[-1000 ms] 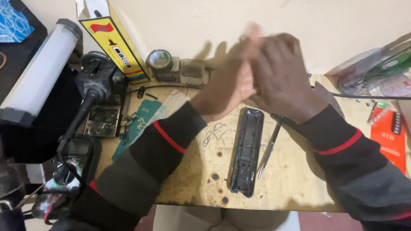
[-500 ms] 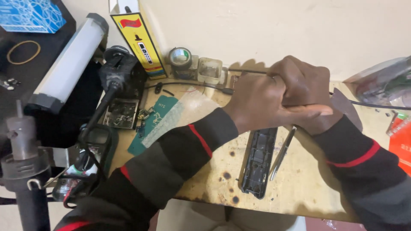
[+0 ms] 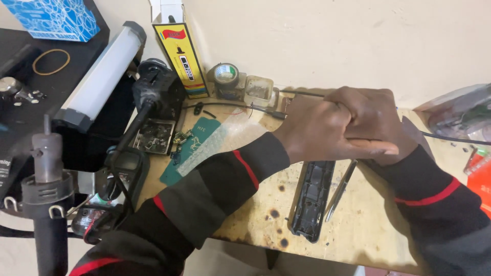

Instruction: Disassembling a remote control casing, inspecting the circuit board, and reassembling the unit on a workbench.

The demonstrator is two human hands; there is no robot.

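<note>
From the head camera, the left hand (image 3: 327,128) and right hand (image 3: 376,120) were clasped together above the table (image 3: 368,225), fingers closed around each other and holding no object. Just below them lay a long black plastic casing (image 3: 310,202), apart from the fingers, with metal tweezers (image 3: 340,190) beside it. A tape roll (image 3: 225,74), yellow box (image 3: 183,56) and green circuit board (image 3: 192,148) stood farther left.

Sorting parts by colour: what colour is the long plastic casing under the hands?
Black casing, best seen in the head view.
</note>
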